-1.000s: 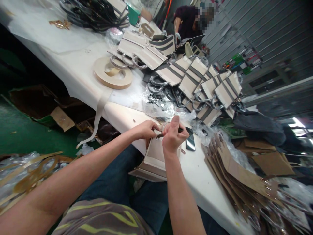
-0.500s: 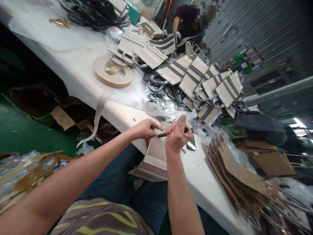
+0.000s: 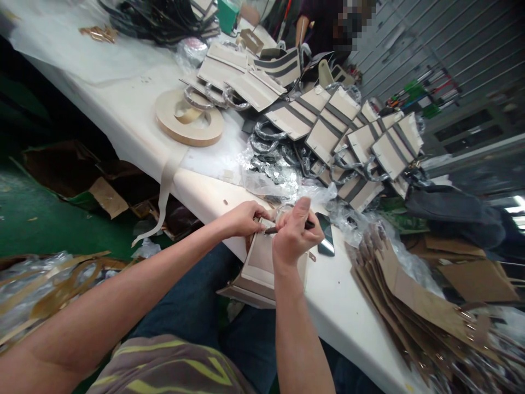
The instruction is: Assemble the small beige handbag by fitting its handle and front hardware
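Note:
A beige handbag (image 3: 259, 260) with a folded lower edge lies at the front edge of the table, partly over my lap. My left hand (image 3: 249, 219) is closed on its upper edge, thumb and fingers pinching near a small metal fitting. My right hand (image 3: 296, 232) is wrapped round the handle of a dark-shafted screwdriver (image 3: 270, 230), thumb raised. The shaft points left, its end at the bag's upper edge beside my left fingertips. My right fist hides most of the handle and part of the bag.
A phone (image 3: 326, 235) lies right of my right hand. Beyond are plastic wrap (image 3: 283, 180), a tape roll (image 3: 188, 117) and a heap of beige-and-black bags (image 3: 328, 120). Brown bag pieces (image 3: 394, 284) are stacked at right. Another person (image 3: 320, 24) is across the table.
My right hand has turned and shifted slightly left and down, with the screwdriver still at the bag's edge. More of the phone shows. My left hand stays in place, and the view has shifted slightly.

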A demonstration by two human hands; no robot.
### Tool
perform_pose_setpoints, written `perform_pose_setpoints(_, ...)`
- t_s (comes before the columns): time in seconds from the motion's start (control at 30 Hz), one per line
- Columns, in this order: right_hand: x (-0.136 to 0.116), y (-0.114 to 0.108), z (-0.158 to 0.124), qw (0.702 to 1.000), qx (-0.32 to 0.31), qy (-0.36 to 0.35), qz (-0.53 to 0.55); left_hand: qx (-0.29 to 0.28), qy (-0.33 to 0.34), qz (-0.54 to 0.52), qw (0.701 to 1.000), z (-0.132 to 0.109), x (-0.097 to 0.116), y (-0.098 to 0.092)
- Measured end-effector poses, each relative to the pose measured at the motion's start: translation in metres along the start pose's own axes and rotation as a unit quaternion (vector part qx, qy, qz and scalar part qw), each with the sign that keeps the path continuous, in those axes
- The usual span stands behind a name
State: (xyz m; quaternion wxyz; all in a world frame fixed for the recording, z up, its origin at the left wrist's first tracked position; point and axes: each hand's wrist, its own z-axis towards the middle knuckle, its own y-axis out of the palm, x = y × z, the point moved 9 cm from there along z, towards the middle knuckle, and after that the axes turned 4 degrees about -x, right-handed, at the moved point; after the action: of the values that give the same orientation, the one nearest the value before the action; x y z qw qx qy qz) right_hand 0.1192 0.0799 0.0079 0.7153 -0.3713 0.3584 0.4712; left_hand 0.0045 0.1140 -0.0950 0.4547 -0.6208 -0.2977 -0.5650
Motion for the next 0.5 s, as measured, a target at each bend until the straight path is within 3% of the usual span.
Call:
perform_pose_setpoints(0.1, 0.007, -0.001, 0.007, 0.998, 0.009, 0.035, 0.057, -0.001, -0.018, 0.005, 1.0, -0.001, -0.002, 0.0)
perform_pose_setpoints(0.2, 0.026, -0.036, 0.027, 0.974, 0.047, 0.119, 0.187, 0.024, -0.035, 0.021, 0.999, -0.004, -0.001, -0.004)
perform_pose_setpoints(0.27, 0.043, -0.085, 0.042, 0.955, 0.071, 0.168, 0.236, 0.037, -0.034, 0.029, 0.998, -0.006, 0.0, -0.006)
perform_pose_setpoints(0.33, 0.066, -0.144, 0.054, 0.95, 0.054, 0.222, 0.215, 0.04, -0.029, 0.034, 0.998, -0.008, 0.001, -0.006)
perform_pose_setpoints(0.43, 0.116, -0.227, 0.052, 0.933, -0.015, 0.356, 0.055, 0.056, -0.026, 0.034, 0.998, -0.008, 0.002, -0.007)
perform_pose_setpoints(0.5, 0.141, -0.279, 0.044, 0.918, 0.004, 0.392, -0.059, 0.077, -0.028, 0.035, 0.996, -0.01, 0.006, -0.009)
